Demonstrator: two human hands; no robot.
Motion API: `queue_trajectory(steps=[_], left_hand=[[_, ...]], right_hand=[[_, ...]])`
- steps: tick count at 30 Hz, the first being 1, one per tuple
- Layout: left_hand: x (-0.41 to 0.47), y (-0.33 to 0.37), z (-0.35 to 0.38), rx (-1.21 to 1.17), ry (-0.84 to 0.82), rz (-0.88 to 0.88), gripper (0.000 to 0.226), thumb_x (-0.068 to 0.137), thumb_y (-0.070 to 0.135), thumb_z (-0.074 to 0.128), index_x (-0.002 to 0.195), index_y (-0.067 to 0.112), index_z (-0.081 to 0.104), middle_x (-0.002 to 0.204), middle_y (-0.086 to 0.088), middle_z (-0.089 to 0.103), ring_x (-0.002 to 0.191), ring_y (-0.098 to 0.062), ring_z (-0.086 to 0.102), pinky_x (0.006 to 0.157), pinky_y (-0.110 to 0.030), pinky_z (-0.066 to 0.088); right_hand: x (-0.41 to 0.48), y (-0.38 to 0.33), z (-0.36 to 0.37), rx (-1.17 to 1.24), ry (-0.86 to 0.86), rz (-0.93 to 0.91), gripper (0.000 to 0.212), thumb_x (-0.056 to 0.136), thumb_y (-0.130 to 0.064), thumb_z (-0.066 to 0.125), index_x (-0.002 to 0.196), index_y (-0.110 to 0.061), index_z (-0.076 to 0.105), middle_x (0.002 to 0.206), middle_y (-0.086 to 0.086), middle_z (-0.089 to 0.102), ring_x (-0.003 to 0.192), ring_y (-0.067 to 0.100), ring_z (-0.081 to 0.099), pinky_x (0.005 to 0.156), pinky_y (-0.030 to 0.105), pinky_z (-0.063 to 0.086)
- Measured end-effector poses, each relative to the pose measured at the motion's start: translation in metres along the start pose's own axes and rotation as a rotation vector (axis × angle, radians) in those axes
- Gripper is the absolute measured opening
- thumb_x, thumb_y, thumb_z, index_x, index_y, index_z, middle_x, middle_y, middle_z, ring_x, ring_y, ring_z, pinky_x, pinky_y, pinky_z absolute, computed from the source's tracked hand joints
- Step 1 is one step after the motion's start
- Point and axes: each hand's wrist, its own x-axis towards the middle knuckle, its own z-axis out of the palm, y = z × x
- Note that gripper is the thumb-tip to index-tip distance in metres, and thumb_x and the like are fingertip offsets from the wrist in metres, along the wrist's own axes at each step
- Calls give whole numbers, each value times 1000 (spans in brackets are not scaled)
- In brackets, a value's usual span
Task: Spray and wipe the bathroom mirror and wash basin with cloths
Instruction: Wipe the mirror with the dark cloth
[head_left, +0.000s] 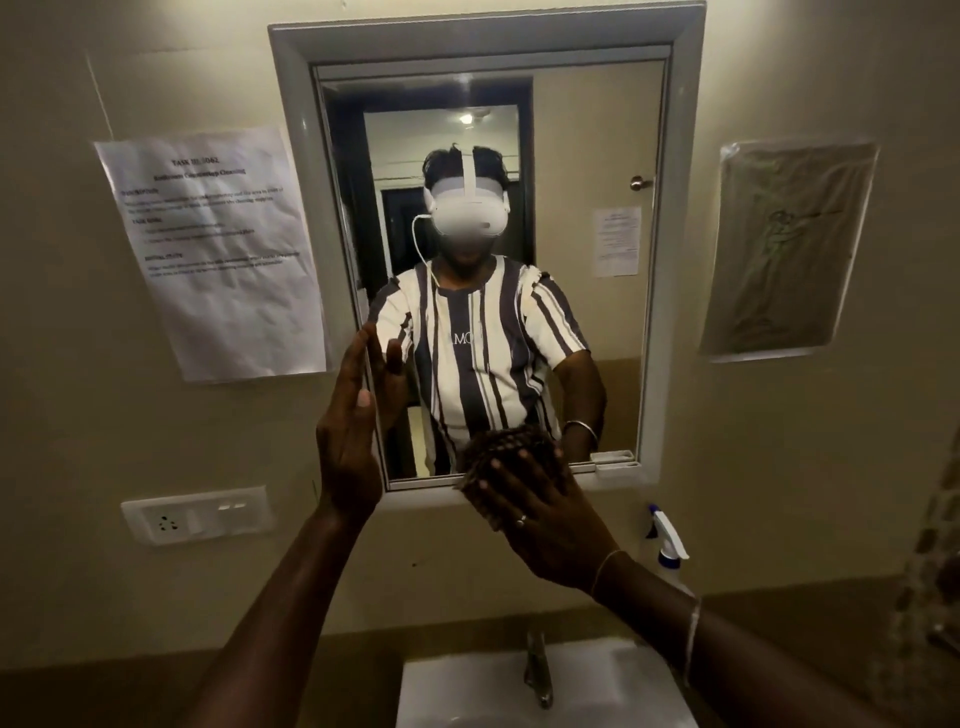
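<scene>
The wall mirror in its white frame fills the upper middle and reflects a person in a striped shirt. My right hand presses a dark textured cloth flat against the mirror's bottom edge. My left hand is raised edge-on at the mirror's lower left frame, fingers straight and apart, holding nothing. The white wash basin with its metal tap sits below at the bottom of the view.
A white spray bottle stands at the right of the basin against the wall. A printed sheet is taped left of the mirror, a plastic-covered sheet right of it. A socket panel is low on the left wall.
</scene>
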Motion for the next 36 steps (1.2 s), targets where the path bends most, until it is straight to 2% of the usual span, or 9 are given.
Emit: queue_trajectory(steps=[2, 8, 10, 12, 14, 18, 24, 29, 36], left_hand=[[0, 1, 5, -17, 12, 9, 54, 105, 8, 27, 158, -5, 29, 164, -16, 38, 154, -19, 35, 122, -28, 33], [-3, 7, 9, -43, -13, 40, 53, 104, -4, 23, 155, -14, 23, 162, -27, 33, 147, -4, 42, 114, -16, 38], [-3, 8, 6, -66, -25, 21, 52, 104, -5, 23, 154, -15, 24, 161, -27, 35, 147, -7, 43, 116, -22, 40], [-4, 0, -2, -43, 10, -15, 51, 106, 5, 27, 155, -10, 31, 160, -20, 41, 150, -19, 42, 122, -43, 38], [-7, -9, -11, 1, 56, -43, 54, 107, 18, 30, 155, -5, 35, 160, -16, 44, 151, -27, 39, 122, -59, 32], [-12, -11, -21, -33, 79, -94, 59, 106, 30, 35, 158, 1, 35, 161, -14, 43, 152, -32, 37, 120, -66, 31], [-10, -5, -25, -56, 94, -120, 51, 108, 18, 31, 156, 2, 38, 162, -7, 44, 154, -20, 35, 125, -57, 28], [-6, -9, -35, -79, 105, -146, 50, 108, 21, 31, 156, 8, 41, 161, -2, 45, 154, -18, 35, 125, -58, 28], [5, -4, -53, -127, 168, -130, 51, 107, 27, 34, 155, 12, 42, 160, 8, 47, 152, -10, 36, 128, -46, 26]], right_hand=[[-17, 8, 1, 9, -1, 122, 64, 101, -31, 53, 160, -19, 31, 169, 14, 18, 156, 44, 11, 118, 71, 20], [-13, -17, 6, 103, 62, 408, 67, 98, -26, 58, 157, -9, 33, 168, 25, 13, 154, 51, 7, 119, 73, 16], [-6, -32, 8, 133, 64, 496, 65, 100, -28, 54, 158, -8, 32, 167, 28, 12, 153, 54, 5, 120, 73, 9], [1, -48, 12, 172, 45, 538, 65, 101, -31, 51, 159, -10, 30, 167, 29, 10, 152, 55, 2, 119, 74, 6], [10, -65, 16, 221, 12, 503, 69, 100, -33, 51, 160, -11, 25, 167, 28, 7, 152, 56, 1, 118, 76, 8], [38, -99, 25, 272, -47, 382, 79, 96, -34, 59, 162, -14, 21, 169, 25, 7, 153, 54, 1, 119, 74, 7], [78, -139, 27, 265, -49, 209, 90, 90, -24, 68, 163, -20, 16, 170, 17, 11, 156, 47, 3, 117, 72, 17], [103, -152, 23, 226, 8, 190, 95, 88, -21, 71, 164, -24, 15, 171, 12, 12, 156, 43, 3, 116, 69, 19], [124, -146, 26, 156, 84, 142, 88, 89, -25, 69, 163, -20, 21, 171, 13, 14, 156, 44, 5, 115, 71, 20]])
